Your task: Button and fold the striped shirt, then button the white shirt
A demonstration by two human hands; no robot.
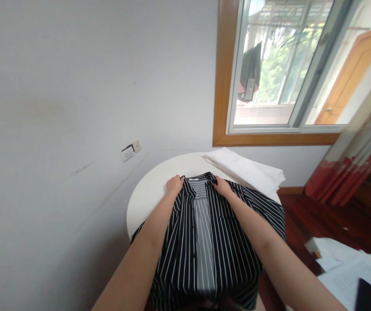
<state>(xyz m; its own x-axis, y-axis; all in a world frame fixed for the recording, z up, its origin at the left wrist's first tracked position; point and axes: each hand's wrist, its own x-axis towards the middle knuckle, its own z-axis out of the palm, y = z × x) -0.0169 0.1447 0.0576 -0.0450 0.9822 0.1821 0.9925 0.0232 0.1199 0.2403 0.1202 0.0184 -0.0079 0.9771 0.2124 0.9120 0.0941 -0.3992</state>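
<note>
A black shirt with white stripes (224, 242) lies spread, front open, on a round white table (149, 190). Its collar points away from me. My left hand (174, 184) grips the left side of the collar with closed fingers. My right hand (221, 186) grips the collar's right side the same way. Both forearms stretch over the shirt's front panels. The shirt's lower part hangs over the table's near edge.
A stack of folded white cloth (246, 169) lies on the table's far right. A wall socket (130, 151) is on the white wall to the left. A wood-framed window (269, 86), a red patterned curtain (353, 164), and papers (344, 263) on the dark wooden floor are on the right.
</note>
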